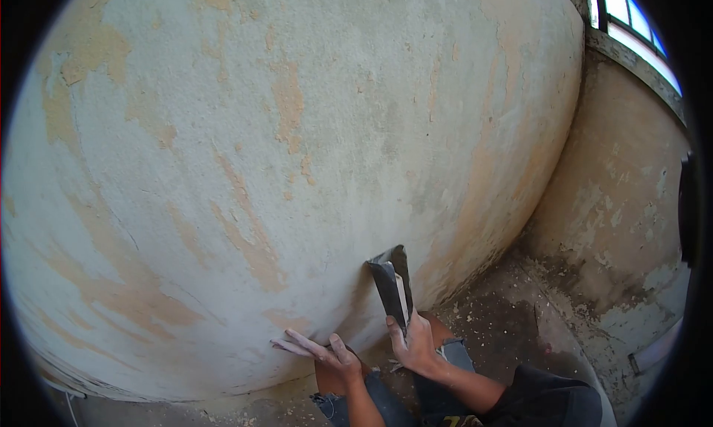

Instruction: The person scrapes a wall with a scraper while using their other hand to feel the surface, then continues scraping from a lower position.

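My right hand [417,347] grips the lower end of a folded sheet of dark sandpaper [388,282], with the thumb on its near side. A pale strip shows inside the fold, and the sheet's upper end stands upright close to the wall. Lower and to the left, my left hand [338,359] is open, its fingers stretched out toward the wall and its thumb raised. Whitish dust covers the fingers. In front of both hands rises the painted wall [349,145], pale green-white with peeled, orange-beige patches.
A second, stained wall [616,197] meets this one at the right, under a barred window [631,15]. Flakes and debris lie on the dark floor [494,319]. My knees [375,397] in torn jeans are just below the hands. A thin white pipe [67,392] shows at lower left.
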{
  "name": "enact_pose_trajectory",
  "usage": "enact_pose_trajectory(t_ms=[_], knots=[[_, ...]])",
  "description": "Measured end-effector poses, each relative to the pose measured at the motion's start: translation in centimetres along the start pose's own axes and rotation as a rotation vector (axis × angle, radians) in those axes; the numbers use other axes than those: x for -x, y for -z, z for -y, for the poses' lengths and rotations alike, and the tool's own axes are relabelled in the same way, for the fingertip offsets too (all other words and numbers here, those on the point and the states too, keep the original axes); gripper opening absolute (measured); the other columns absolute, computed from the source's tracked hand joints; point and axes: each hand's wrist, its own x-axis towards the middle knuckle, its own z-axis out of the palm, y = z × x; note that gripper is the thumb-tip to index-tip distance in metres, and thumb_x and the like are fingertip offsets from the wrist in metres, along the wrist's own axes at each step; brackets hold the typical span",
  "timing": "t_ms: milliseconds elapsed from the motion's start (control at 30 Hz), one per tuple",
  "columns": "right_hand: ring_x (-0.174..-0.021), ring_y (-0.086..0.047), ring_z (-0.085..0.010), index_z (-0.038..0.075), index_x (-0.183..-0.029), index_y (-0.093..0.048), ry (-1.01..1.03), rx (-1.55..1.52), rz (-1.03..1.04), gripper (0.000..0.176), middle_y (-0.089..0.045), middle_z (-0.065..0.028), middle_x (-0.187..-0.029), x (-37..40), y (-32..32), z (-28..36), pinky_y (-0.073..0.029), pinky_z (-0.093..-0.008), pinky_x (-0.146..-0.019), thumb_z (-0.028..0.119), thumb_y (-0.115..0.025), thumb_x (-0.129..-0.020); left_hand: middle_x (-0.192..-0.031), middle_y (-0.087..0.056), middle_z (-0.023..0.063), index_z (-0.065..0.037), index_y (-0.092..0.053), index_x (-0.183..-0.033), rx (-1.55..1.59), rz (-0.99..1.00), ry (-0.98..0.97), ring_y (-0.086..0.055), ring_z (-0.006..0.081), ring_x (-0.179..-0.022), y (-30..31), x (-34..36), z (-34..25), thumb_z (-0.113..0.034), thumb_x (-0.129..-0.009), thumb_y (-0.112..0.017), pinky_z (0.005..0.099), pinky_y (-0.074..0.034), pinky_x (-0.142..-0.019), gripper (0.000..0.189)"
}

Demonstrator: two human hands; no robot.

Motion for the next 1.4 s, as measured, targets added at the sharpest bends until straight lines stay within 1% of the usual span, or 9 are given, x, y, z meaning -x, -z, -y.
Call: enact_pose_trajectory(t_ms=[233,333,500,600,633,833,933,1133,1400], knots=[[-0.073,-0.064,-0.0487,-0.005,-0.109,-0.054,-0.1,-0.114,-0.002,0.03,-0.062,-0.026,-0.074,-2.7,1.1,-0.1,-0.049,-0.0492,-0.062,0.023,-0.059,-0.098,-0.163,0.006,0.0284,0.0,-0.013,-0.158,0.018,0.019,0.026,0.005,0.0432,-0.152,0.2,0.1,-1.0,-0.053,-0.097,-0.041,0.0577,-0.002,-0.119,0.086],[-0.071,-0.063,-0.0475,-0.005,-0.111,-0.054,-0.097,-0.048,-0.007,0.031,-0.062,-0.0246,-0.072,0.1,0.0,-0.9,-0.05,-0.0472,-0.061,0.024,-0.058,-0.099,-0.163,0.007,0.0283,-0.001,-0.013,-0.158,-0.014,0.002,-0.005,0.005,0.0434,-0.152,0.1,-0.2,-0.1,-0.055,-0.097,-0.041,0.0574,-0.003,-0.119,0.086],[-0.058,-0.061,-0.0286,-0.004,-0.102,-0.055,-0.219,-0.223,0.04,0.031,-0.058,-0.0184,-0.066,-0.8,0.8,-1.2,-0.046,-0.041,-0.057,0.027,-0.057,-0.1,-0.162,0.01,0.0296,0.0,-0.011,-0.158,-0.026,0.045,0.04,0.004,0.0481,-0.15,0.3,0.0,-1.1,-0.059,-0.098,-0.038,0.06,-0.008,-0.118,0.089],[-0.056,-0.059,-0.03,-0.004,-0.101,-0.055,-0.112,-0.271,0.009,0.032,-0.057,-0.0191,-0.066,-3.6,0.9,-1.0,-0.046,-0.0409,-0.056,0.029,-0.058,-0.1,-0.162,0.01,0.0296,0.0,-0.011,-0.158,-0.01,0.046,0.041,0.003,0.0487,-0.15,0.3,-0.1,-1.6,-0.059,-0.098,-0.038,0.0609,-0.007,-0.118,0.088],[-0.059,-0.061,-0.0368,-0.004,-0.101,-0.055,-0.125,-0.22,-0.006,0.033,-0.059,-0.0218,-0.068,-3.3,0.9,-0.8,-0.047,-0.0435,-0.057,0.029,-0.058,-0.1,-0.162,0.01,0.0296,0.0,-0.011,-0.158,-0.003,0.04,0.027,0.003,0.0487,-0.15,0.3,-0.1,-1.3,-0.059,-0.098,-0.038,0.0609,-0.007,-0.118,0.088],[-0.072,-0.063,-0.0474,-0.005,-0.102,-0.054,-0.079,-0.022,0.005,0.033,-0.061,-0.0262,-0.071,-0.5,1.7,-1.5,-0.047,-0.0485,-0.06,0.028,-0.058,-0.1,-0.162,0.01,0.0293,0.001,-0.01,-0.158,-0.02,0.026,-0.013,0.008,0.0458,-0.151,-0.2,0.3,0.2,-0.057,-0.098,-0.039,0.06,-0.004,-0.118,0.088],[-0.074,-0.064,-0.0479,-0.005,-0.105,-0.054,-0.087,-0.118,0.064,0.036,-0.062,-0.0272,-0.072,-3.9,3.0,0.0,-0.049,-0.0494,-0.062,0.03,-0.058,-0.1,-0.162,0.01,0.0297,0.002,-0.011,-0.157,-0.01,0.026,0.033,0.01,0.0445,-0.151,-0.1,0.2,-1.1,-0.057,-0.097,-0.04,0.0603,-0.003,-0.118,0.089],[-0.074,-0.063,-0.0488,-0.005,-0.106,-0.053,-0.063,-0.039,0.015,0.034,-0.062,-0.0268,-0.074,-1.3,3.1,-1.1,-0.048,-0.0482,-0.063,0.028,-0.059,-0.099,-0.163,0.005,0.0286,0.0,-0.013,-0.158,-0.024,-0.047,-0.04,0.005,0.0412,-0.152,-0.8,0.0,-0.1,-0.056,-0.098,-0.038,0.0542,0.0,-0.12,0.085],[-0.078,-0.063,-0.0506,-0.006,-0.109,-0.057,-0.01,-0.039,-0.034,0.033,-0.064,-0.0277,-0.077,-4.9,5.0,-0.6,-0.049,-0.0515,-0.067,0.025,-0.06,-0.098,-0.163,0.007,0.0294,0.0,-0.012,-0.158,-0.033,-0.003,0.008,0.006,0.0427,-0.152,-0.1,0.4,-0.2,-0.058,-0.097,-0.038,0.0565,-0.002,-0.119,0.089]])
